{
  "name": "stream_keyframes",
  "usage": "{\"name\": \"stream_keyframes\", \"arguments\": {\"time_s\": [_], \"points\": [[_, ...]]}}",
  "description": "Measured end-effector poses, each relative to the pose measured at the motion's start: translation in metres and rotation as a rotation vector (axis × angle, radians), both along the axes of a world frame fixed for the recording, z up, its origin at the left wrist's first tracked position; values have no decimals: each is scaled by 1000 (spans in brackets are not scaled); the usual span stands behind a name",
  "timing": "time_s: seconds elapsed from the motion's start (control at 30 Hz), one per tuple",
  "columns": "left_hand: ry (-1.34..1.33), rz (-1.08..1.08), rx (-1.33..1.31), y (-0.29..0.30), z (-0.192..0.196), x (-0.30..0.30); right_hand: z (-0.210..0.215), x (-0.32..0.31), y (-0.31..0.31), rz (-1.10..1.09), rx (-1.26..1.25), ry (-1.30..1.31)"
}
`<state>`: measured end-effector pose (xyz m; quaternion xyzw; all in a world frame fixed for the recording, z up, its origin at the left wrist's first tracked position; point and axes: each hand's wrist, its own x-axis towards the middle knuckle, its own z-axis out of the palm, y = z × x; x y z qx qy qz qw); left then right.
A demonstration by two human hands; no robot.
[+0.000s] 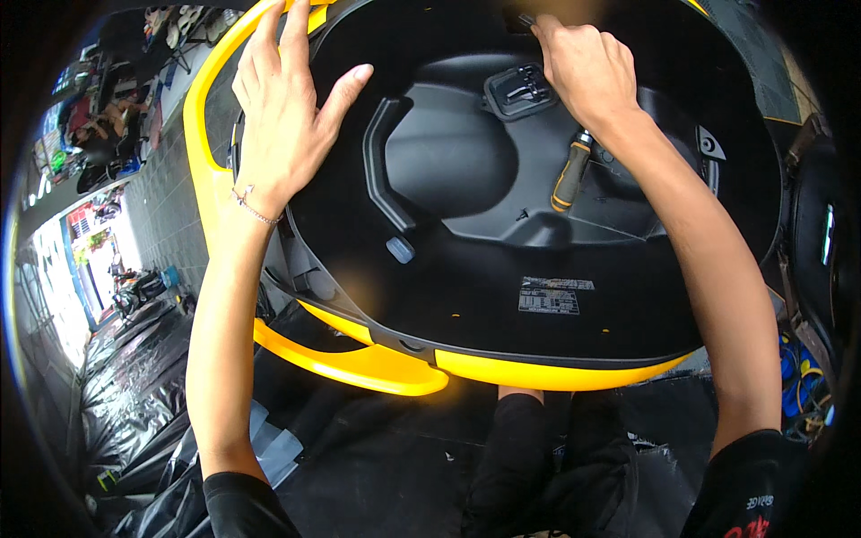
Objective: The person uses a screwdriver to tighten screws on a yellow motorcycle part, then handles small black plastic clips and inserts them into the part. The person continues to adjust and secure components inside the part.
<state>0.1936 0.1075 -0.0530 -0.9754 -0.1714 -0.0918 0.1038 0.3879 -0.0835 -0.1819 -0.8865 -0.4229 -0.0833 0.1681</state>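
— What is nearest?
— Two yellow pieces: one long yellow strip (574, 371) along the near edge of the black tub (448, 309), and one curved yellow panel (359, 369) to its left. The tub itself, just one, sits open in the middle, between the two forearms.

— And on its near side?
— One pale printed label (552, 296) toward the right, and one small pale oval piece (401, 249) toward the left.

— Further in?
— One small black screw (523, 214) lies on the tub's inside. Just beyond it, slightly right, is one screwdriver (571, 175) with a grey and orange handle; its shaft points far and right, toward the wrist above.

— Beyond that?
— One square black cover (520, 92), tilted, left of the right wrist.

— The hands?
— Two. The left hand (280, 117) is spread wide, thumb out, over the tub's far-left rim, near one yellow loop (199, 117). The right hand (587, 70), farther right, has its fingers closed on one small dark piece (526, 19) at the far side; I cannot tell what that is.
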Motion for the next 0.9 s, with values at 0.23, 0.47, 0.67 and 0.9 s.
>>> {"name": "stream_keyframes", "arguments": {"time_s": [0.23, 0.47, 0.67, 0.9], "points": [[-87, -119, -50, 12, -11, -2, -5, -10, 14, -66, -5, -108], [-5, -167, -92, 10, -9, 7, -13, -15, 36, -343, -66, 7], [-175, -418, -149, 29, -24, 4, -15, -21, 38, -341, 173, 49], [-130, -419, -235, 28, -17, 6, -24, -18, 39, -348, 162, 11]]}}
